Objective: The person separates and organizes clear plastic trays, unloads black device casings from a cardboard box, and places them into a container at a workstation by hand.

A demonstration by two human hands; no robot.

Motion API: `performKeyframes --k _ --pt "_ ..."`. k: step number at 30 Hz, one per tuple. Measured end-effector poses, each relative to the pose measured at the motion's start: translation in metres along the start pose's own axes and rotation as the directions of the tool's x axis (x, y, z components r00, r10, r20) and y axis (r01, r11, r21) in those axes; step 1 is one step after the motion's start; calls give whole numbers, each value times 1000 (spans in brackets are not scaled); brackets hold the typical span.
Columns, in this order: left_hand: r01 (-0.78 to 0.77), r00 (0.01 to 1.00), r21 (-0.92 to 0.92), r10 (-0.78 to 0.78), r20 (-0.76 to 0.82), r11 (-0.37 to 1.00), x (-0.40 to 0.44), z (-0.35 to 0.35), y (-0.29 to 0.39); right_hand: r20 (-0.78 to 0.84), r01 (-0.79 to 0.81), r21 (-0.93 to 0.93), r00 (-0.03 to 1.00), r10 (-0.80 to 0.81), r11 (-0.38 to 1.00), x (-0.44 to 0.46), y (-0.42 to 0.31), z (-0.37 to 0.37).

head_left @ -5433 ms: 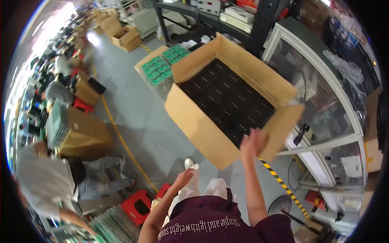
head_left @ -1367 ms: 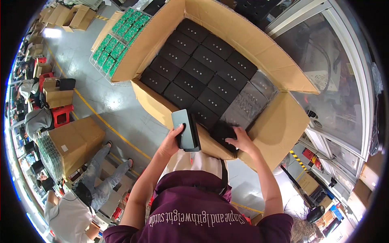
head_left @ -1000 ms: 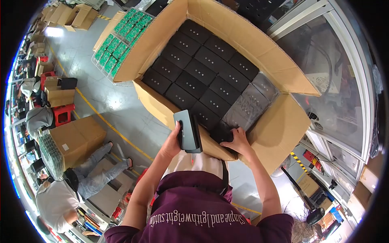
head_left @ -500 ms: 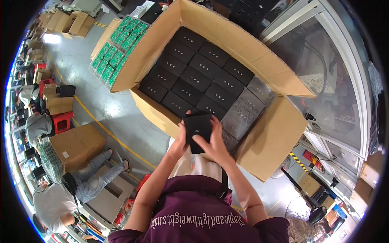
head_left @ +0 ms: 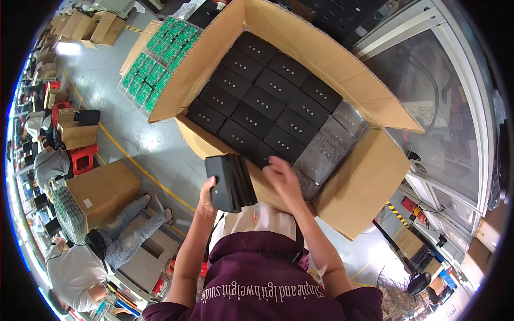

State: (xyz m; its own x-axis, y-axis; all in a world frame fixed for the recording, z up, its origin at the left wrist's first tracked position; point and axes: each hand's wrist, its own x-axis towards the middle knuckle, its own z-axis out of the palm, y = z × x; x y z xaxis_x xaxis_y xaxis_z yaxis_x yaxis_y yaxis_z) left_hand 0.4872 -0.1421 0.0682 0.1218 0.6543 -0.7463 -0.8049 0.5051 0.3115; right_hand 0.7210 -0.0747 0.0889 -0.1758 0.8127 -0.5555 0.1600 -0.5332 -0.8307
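My left hand grips a stack of flat black plastic cases, its thumb on the outer face. The stack is tilted, so several layered edges show on its right side. My right hand is apart from the stack, over the near edge of a large open cardboard box. Motion blurs its fingers, and I cannot make out anything in them. Rows of black cases with small round holes fill most of the box. Clear plastic trays lie along its right side.
Trays of green circuit boards stand beyond the box's left flap. At the left, a person in a white shirt sits near a closed carton. A framed glass door stands to the right, with a fan lower down.
The black cases moved left and turned, showing their layered edges. My right hand let go of them and moved away to the right; my left hand keeps its hold.
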Motion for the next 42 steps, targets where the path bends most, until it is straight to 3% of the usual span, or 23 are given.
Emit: performKeyframes --k 1,3,4,6,7,9,10,12,15,19,21,25,27,28,32,34,35,37,41,42 --pt "-11 999 -106 17 52 994 -1 -8 -2 -177 -82 -34 981 75 996 9 22 -9" --pt "-89 990 -114 100 101 990 -5 1 -1 -413 -174 -220 908 70 960 31 99 -23" --pt "-97 984 -141 116 133 985 -6 5 -1 -410 -173 -222 910 69 960 41 122 -18" --pt "-69 981 -179 99 166 982 -6 4 -1 -550 -159 -274 835 -19 948 49 146 -9" --pt "-67 982 -179 97 164 982 -8 3 -2 -551 -161 -274 834 -18 948 51 151 -8" --pt "-19 980 -187 56 193 982 -7 11 -1 -540 -330 17 792 286 944 58 139 -8" --pt "70 977 -207 -25 212 976 -4 -9 -4 -543 -331 17 789 287 943 55 135 -7" --pt "71 973 -195 -25 229 978 -6 0 -1 -551 -317 -65 802 231 946 41 100 -3" --pt "88 964 -196 -34 265 977 -5 11 2 -520 -268 -222 846 119 938 40 110 -10" --pt "115 960 -178 -64 274 977 -6 11 5 -462 -233 -169 877 132 958 30 79 -10" --pt "131 959 -166 -83 270 977 -7 3 7 -178 5 -435 980 -92 901 33 70 -13" --pt "103 961 -130 -66 267 986 -11 7 16 -294 -1 -449 945 -147 893 48 57 -39" --pt "99 964 -135 -61 257 986 -12 7 20 -446 -100 -509 880 -163 855 58 56 -53" --pt "93 968 -139 -57 245 986 -13 6 21 -441 -74 -595 862 -249 801 67 73 -59" --pt "69 968 -140 -33 247 988 -8 1 23 -520 -146 -537 833 -190 831 81 80 -42" --pt "71 966 -134 -34 258 988 -9 3 27 -591 -255 -313 806 23 915 79 59 -34" --pt "71 966 -133 -35 258 989 -6 -4 26 -592 -255 -311 806 23 915 80 59 -34" --pt "83 970 -148 -46 239 986 1 -23 22 -615 -89 -40 787 45 995 80 59 -37" --pt "81 968 -112 -52 245 990 -2 -4 32 -485 -21 -180 872 -70 983 79 51 -33" --pt "71 969 -97 -45 242 993 -2 1 35 -447 -169 -369 894 -15 914 78 46 -32"
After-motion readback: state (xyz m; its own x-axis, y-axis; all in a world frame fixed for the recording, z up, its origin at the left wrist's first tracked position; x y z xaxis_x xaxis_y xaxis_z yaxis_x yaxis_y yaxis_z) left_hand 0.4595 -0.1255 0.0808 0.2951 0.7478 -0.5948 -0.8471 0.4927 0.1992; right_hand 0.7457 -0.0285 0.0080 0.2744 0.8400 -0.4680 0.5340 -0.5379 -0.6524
